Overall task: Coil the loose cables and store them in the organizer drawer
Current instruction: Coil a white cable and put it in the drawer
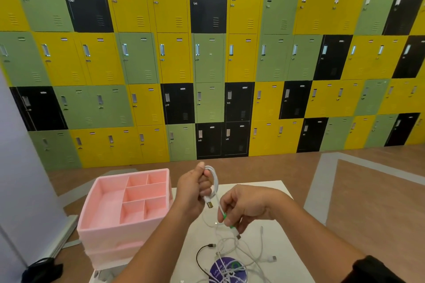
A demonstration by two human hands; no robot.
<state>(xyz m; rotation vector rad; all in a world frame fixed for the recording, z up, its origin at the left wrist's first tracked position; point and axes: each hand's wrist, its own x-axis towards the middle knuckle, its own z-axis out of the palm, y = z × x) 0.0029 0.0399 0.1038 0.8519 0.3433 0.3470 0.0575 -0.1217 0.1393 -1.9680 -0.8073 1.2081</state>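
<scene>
Above the counter (278, 234), the left hand (192, 192) has its grip clamped round a looped white cable (215, 180). The right hand (244, 206) pinches the same cable lower down, its grip closed near the green end. The pink organizer (115, 228) stands just left of the hands. Below them, loose cables (247, 251) lie tangled on the counter, a black cable (197, 258) among them.
</scene>
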